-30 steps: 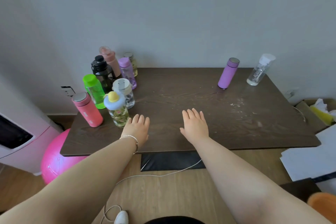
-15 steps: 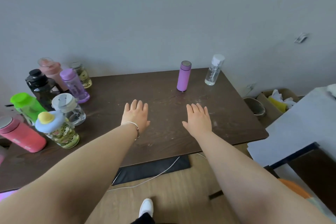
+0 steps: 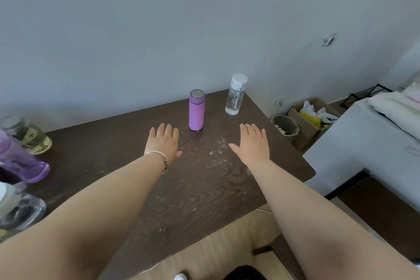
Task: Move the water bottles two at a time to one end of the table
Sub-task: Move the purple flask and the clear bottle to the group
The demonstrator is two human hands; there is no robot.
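Note:
A purple flask (image 3: 196, 110) with a metal top stands upright near the far right end of the dark wooden table (image 3: 200, 188). Right of it stands a clear bottle (image 3: 236, 95) with a white cap. My left hand (image 3: 163, 142) hovers flat, fingers spread, just left of and nearer than the flask, holding nothing. Over the table, my right hand (image 3: 251, 143) is open too, below the clear bottle. At the left edge stand a translucent purple bottle (image 3: 20, 161), a clear jar with yellowish contents (image 3: 29, 135) and a clear bottle with a pale lid (image 3: 16, 207).
A grey wall runs behind the table. Right of the table on the floor are a round metal bin (image 3: 286, 125) and a cardboard box (image 3: 311, 116) with bags. A grey and white surface (image 3: 372, 148) lies at the right. White specks dot the tabletop between my hands.
The view has swung right and closer to the table's right end. Both hands have reached forward toward the purple flask and clear bottle. Most of the left bottle group has slid out of view.

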